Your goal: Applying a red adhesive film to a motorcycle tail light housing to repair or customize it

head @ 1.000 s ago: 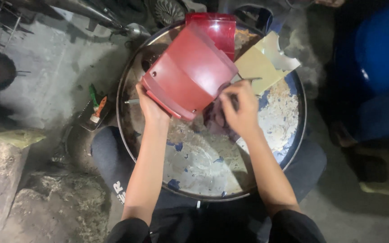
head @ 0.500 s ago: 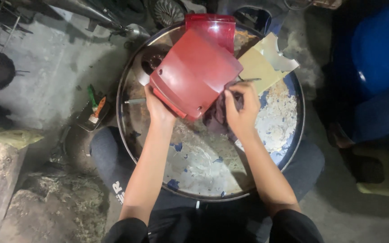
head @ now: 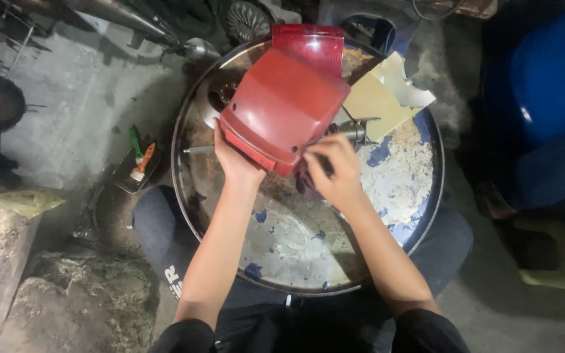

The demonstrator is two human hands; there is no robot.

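A round metal drum top [head: 387, 216], its blue paint flaked and rusty, serves as the bench in a dim workshop with a rough concrete floor [head: 67, 117]. One red plastic cover [head: 286, 104] sits over the far middle of the drum top, tilted, its glossy far end raised. The left hand [head: 237, 160] grips the cover's near left edge; the right hand [head: 331, 173] pinches at its near right corner, fingers closed on something too small to make out. The two hands are close but not touching. One torn piece of cardboard [head: 384, 98] lies far right, with one metal part [head: 354, 131] just beside it, half hidden by the cover. Left of the drum, on the floor, a small tray [head: 137, 167] holds tools that are hard to tell apart. A blue shape [head: 544, 85] at the right is cut off.
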